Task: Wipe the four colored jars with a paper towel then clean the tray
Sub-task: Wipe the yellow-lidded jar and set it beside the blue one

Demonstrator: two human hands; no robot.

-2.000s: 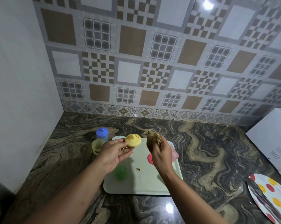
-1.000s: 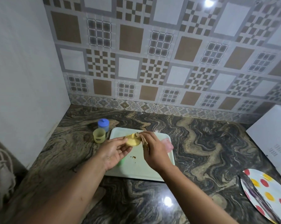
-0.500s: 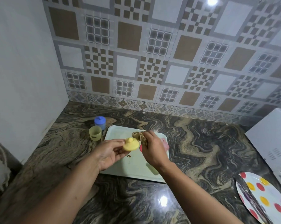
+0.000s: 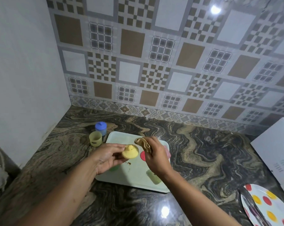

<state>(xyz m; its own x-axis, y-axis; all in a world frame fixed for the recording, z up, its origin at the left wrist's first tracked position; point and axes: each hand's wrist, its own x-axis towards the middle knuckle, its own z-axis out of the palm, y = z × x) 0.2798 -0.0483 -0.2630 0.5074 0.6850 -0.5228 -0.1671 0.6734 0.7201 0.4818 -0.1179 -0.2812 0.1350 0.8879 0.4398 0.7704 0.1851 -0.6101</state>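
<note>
My left hand (image 4: 106, 156) holds a yellow jar lid (image 4: 130, 154) above the pale green tray (image 4: 121, 138). My right hand (image 4: 155, 154) grips a folded brown paper towel (image 4: 142, 143) just right of the lid, a small gap between them. The open yellow jar (image 4: 95, 138) and the blue-lidded jar (image 4: 100, 128) stand on the counter left of the tray. On the tray, a red lid (image 4: 143, 155) and a pink jar (image 4: 167, 152) show behind my right hand, a green jar (image 4: 153, 176) lies on its side, and a green lid (image 4: 114, 168) peeks under my left hand. A brown smear (image 4: 128, 163) marks the tray.
A white wall closes the left side and a tiled backsplash the back. A white appliance (image 4: 275, 152) stands at the right. A polka-dot plate (image 4: 268, 206) with a dark utensil sits at the near right of the marbled counter (image 4: 203, 152).
The towel was pressed against the yellow lid a second ago; my right hand has since drawn it slightly away. The camera view has tilted and shifted.
</note>
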